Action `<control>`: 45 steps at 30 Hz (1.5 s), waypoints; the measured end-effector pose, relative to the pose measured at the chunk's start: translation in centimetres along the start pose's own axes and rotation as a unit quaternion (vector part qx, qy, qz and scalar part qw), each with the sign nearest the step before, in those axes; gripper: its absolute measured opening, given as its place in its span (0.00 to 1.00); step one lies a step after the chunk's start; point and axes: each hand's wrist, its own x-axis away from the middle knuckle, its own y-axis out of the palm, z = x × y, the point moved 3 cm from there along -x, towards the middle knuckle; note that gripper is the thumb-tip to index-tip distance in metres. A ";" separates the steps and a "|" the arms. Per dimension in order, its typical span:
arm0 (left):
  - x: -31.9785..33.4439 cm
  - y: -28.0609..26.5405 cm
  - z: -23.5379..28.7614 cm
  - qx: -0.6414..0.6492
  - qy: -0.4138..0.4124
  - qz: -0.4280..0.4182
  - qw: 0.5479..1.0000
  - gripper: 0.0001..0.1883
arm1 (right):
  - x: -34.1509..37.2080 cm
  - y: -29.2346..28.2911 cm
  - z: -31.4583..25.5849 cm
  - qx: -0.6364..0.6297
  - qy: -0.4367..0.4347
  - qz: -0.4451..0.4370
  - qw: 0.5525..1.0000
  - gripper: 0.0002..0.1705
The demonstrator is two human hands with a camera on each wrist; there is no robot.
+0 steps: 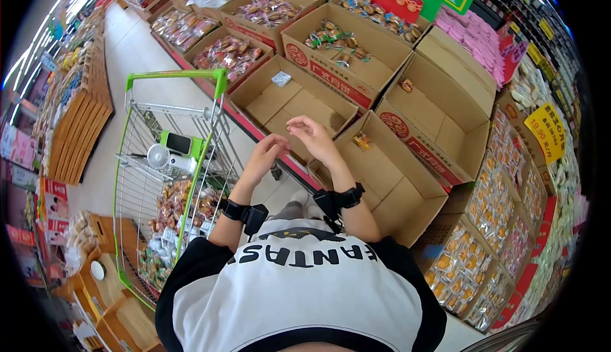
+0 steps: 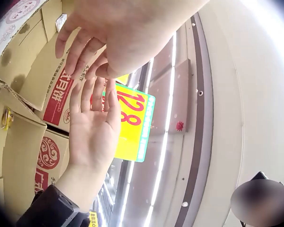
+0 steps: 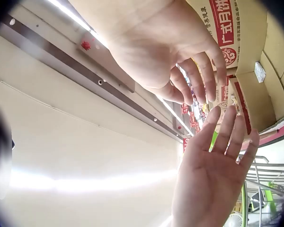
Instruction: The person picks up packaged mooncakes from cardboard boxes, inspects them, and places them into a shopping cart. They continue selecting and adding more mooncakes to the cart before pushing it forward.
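Both bare hands are raised close together in front of the body, their fingers relaxed and holding nothing. The left hand (image 1: 264, 153) has its fingertips near those of the right hand (image 1: 313, 139). Just beyond them is a cardboard carton (image 1: 251, 101) with a small white packet (image 1: 281, 79) in its far corner. Beside the right forearm, another carton (image 1: 398, 206) has one yellow-wrapped piece (image 1: 362, 141) in it. In the left wrist view the right hand (image 2: 95, 135) shows its palm; in the right wrist view the left hand (image 3: 210, 172) does.
A green-and-silver shopping cart (image 1: 121, 180) with wrapped goods, a small white fan (image 1: 158, 156) and a phone (image 1: 179, 143) stands at the left. More cartons (image 1: 331, 72) of wrapped pieces extend beyond. Packaged goods (image 1: 461, 260) fill trays at the right. A tiled aisle (image 1: 130, 40) runs at the upper left.
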 end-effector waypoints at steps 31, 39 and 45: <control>-15.6 -0.6 4.0 0.006 0.059 -0.180 0.982 0.08 | -6.6 -9.3 -5.1 0.124 -0.021 0.220 0.967 0.11; -20.9 1.2 6.7 -0.021 0.112 -0.236 0.965 0.09 | -8.0 -12.0 -7.4 0.202 -0.032 0.250 0.946 0.12; -25.1 2.9 8.3 -0.030 0.146 -0.278 0.949 0.09 | -9.3 -14.8 -9.7 0.235 -0.076 0.289 0.925 0.11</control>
